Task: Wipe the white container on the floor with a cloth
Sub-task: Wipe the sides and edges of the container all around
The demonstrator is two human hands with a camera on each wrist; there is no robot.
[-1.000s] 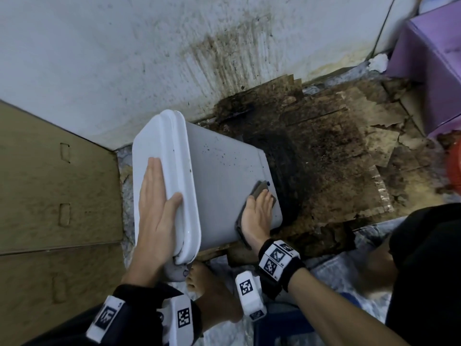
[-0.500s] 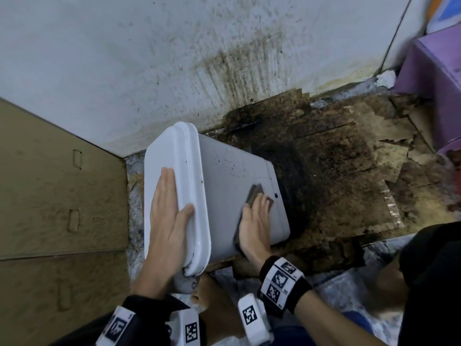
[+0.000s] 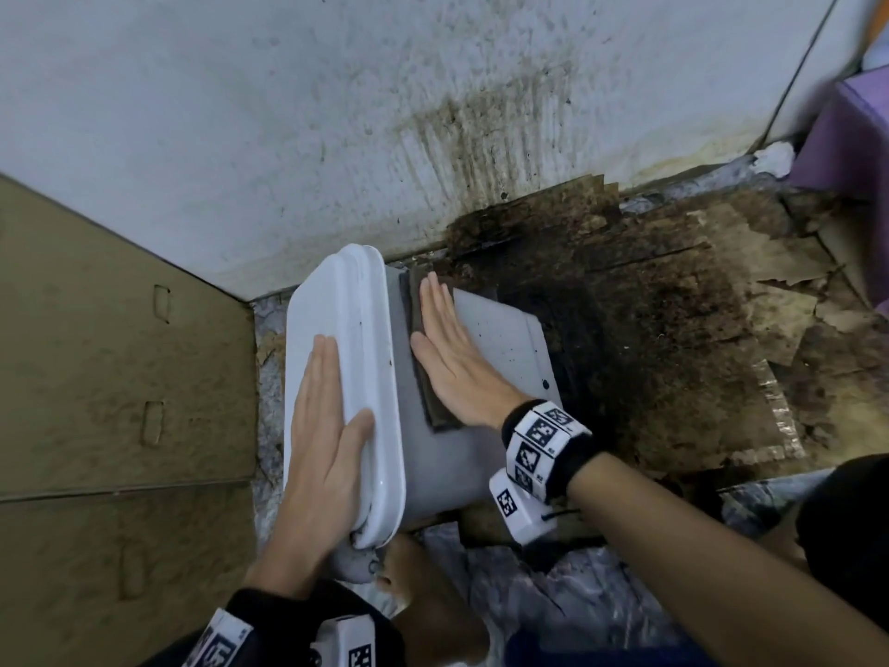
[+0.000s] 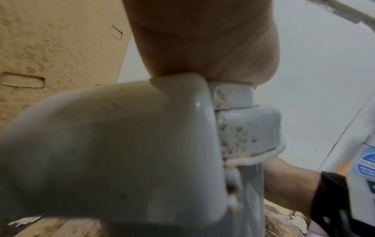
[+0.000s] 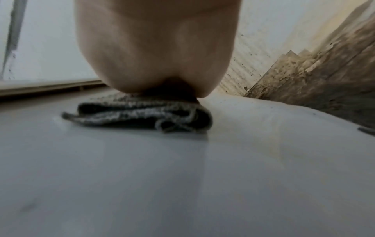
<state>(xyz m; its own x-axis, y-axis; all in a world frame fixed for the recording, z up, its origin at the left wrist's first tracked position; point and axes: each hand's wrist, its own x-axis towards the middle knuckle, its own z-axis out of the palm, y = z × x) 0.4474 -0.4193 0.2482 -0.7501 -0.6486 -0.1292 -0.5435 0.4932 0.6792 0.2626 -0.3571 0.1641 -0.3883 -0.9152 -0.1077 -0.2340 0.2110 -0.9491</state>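
Observation:
The white container (image 3: 500, 339) lies on its side on the floor, its lid (image 3: 336, 329) facing left, close to the wall. My left hand (image 3: 327, 426) lies flat on the lid with straight fingers, thumb over the lid's rim. My right hand (image 3: 447, 349) presses a folded dark grey cloth (image 3: 428, 387) flat on the container's upward side, just right of the lid rim. In the right wrist view the cloth (image 5: 142, 115) is bunched under my palm on the grey-white surface (image 5: 182, 176). The left wrist view shows the lid's corner (image 4: 113, 144) and a speckled latch (image 4: 247, 131).
A stained white wall (image 3: 336, 113) stands right behind the container. Brown cardboard (image 3: 106, 377) covers the floor on the left. Dirty, torn cardboard (image 3: 673, 329) lies to the right, with a purple box (image 3: 851, 146) at the far right. My bare foot (image 3: 423, 584) is under the container's near end.
My right hand slid the cloth from the container's near right end up and left toward the lid rim and wall. The left hand stayed flat on the lid.

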